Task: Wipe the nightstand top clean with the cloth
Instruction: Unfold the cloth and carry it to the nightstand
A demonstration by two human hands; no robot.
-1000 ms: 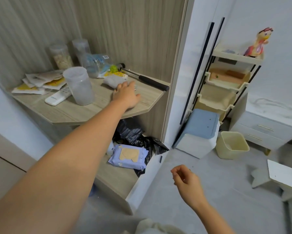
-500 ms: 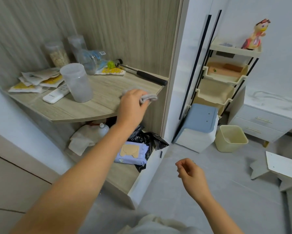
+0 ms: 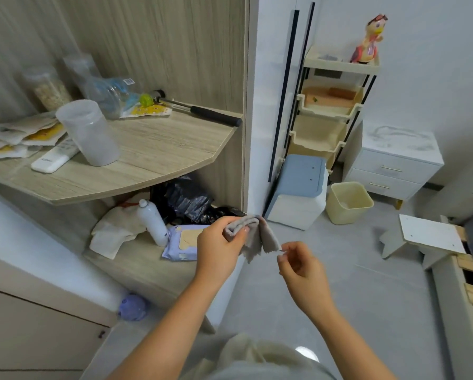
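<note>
My left hand grips a folded grey cloth in mid-air, in front of the lower shelf and above the floor. My right hand is just right of it and pinches the cloth's hanging lower corner between thumb and finger. The white nightstand, two drawers with a smudged, dusty top, stands at the far right against the wall, well away from both hands.
A wooden shelf at left carries a plastic cup, a remote, packets and a black-handled tool. A blue-lidded bin, yellow bin, tiered rack and white stool stand between me and the nightstand.
My left hand took the cloth off the wooden shelf and carried it down and right into mid-air. My right hand rose to meet it and took hold of a corner.
</note>
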